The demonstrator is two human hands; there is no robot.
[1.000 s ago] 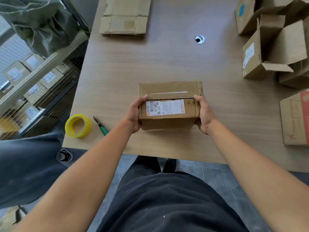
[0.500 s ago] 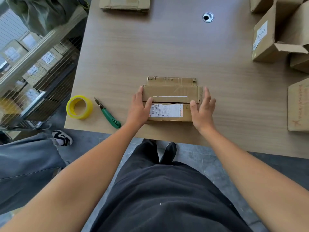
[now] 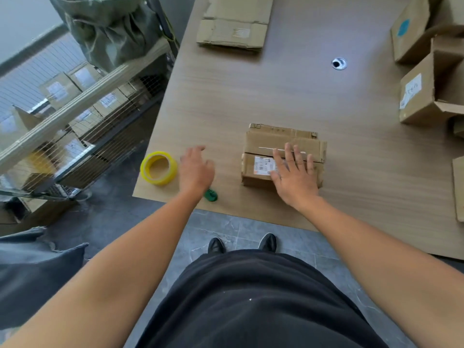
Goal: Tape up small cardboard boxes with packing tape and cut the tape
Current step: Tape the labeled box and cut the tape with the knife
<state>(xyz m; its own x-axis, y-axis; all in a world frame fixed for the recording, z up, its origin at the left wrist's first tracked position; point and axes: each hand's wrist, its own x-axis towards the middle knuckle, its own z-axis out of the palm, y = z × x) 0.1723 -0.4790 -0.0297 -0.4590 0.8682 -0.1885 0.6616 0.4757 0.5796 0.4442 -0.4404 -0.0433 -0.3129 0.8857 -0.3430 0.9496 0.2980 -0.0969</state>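
The yellow tape roll (image 3: 158,168) sits at the table's (image 3: 251,91) left edge. Just beside it my left hand (image 3: 195,169) hovers, fingers loose, holding nothing, with the green cutter (image 3: 211,195) poking out beneath. My right hand (image 3: 293,177) lies flat, fingers straight, on the small cardboard box (image 3: 276,136).

Small cardboard box (image 3: 276,140): sitting by the near edge of the table (image 3: 251,96), flaps closed, white label on top.
Right hand (image 3: 293,177): lying flat on it, fingers straight.
Left hand (image 3: 195,169): hovering open between the box and the yellow tape roll (image 3: 158,168), covering most of a green cutter (image 3: 211,195).
Flattened cardboard (image 3: 233,23): lying at the far edge.
Open boxes (image 3: 414,101): standing far right.
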